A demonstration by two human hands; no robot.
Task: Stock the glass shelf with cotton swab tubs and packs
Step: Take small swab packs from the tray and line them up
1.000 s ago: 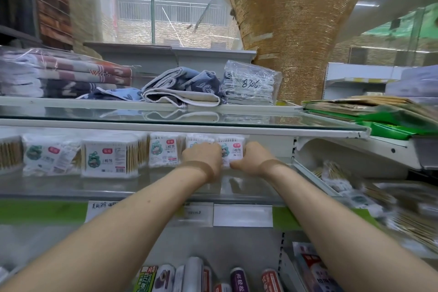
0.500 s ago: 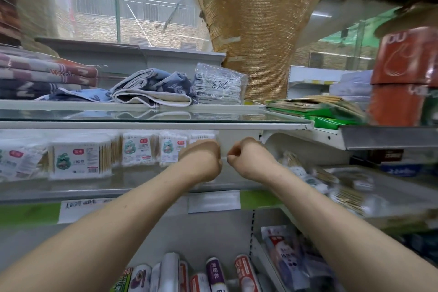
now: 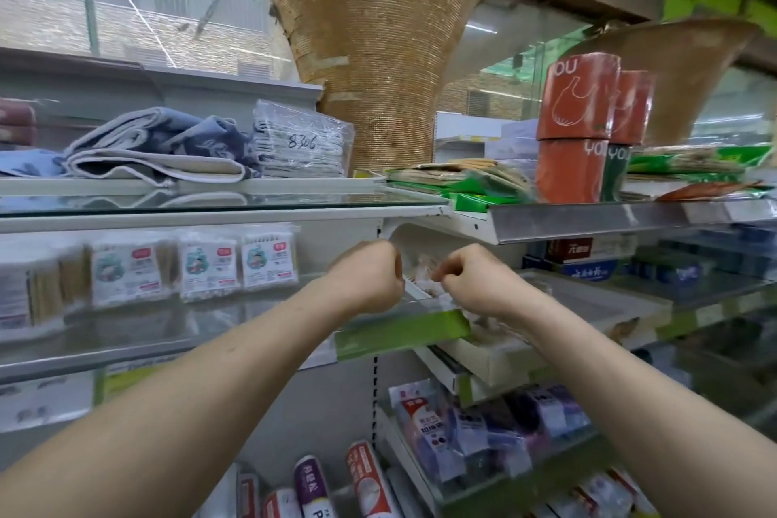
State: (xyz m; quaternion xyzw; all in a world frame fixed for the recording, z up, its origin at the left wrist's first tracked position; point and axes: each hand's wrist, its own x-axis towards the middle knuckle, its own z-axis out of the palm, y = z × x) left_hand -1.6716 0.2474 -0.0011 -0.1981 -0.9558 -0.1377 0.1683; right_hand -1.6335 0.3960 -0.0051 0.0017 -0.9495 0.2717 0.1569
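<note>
Now both hands are off the swab packs (image 3: 206, 265) and have moved to the right end of the glass shelf (image 3: 147, 334). Left hand (image 3: 370, 278) is clenched and empty. Right hand (image 3: 471, 282) is curled; can't tell if it holds anything. Packs stand in a row mid-shelf, so this placement looks done and a refill is likely next.

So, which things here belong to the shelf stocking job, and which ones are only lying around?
Job: cotton swab packs, glass shelf, left hand, right hand.
Lying about: folded towels, bundle marked 8306, orange rolls, green packets.
</note>
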